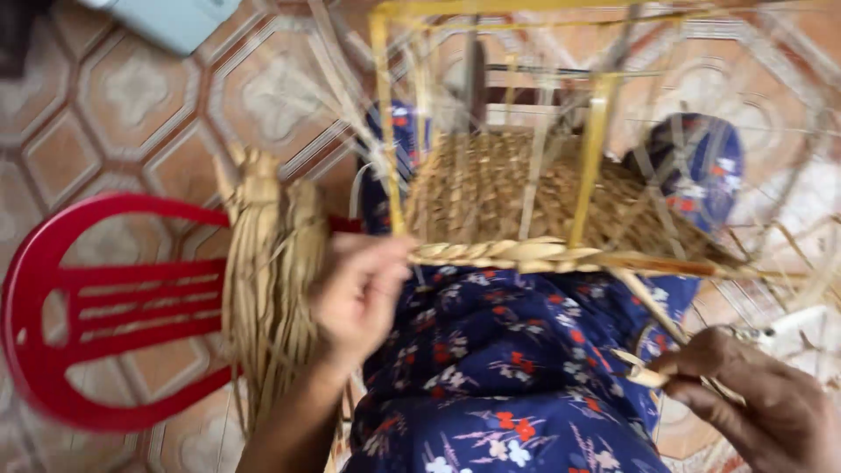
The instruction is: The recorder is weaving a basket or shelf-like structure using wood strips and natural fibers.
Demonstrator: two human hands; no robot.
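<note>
A half-woven straw basket [491, 188] on a yellow wire frame [594, 149] rests on my lap, which is covered by dark blue flowered cloth [499, 368]. My left hand [359, 293] pinches the braided straw rim [517, 254] at the basket's near left corner. My right hand [758, 398] at the lower right grips a flat straw strand [653, 311] that runs up to the rim. The view is motion-blurred.
A bundle of dried straw [267, 271] hangs over a red plastic chair back [96, 307] at my left. Patterned orange and cream floor tiles [131, 96] lie all around. A pale blue object [171, 19] sits at the top left.
</note>
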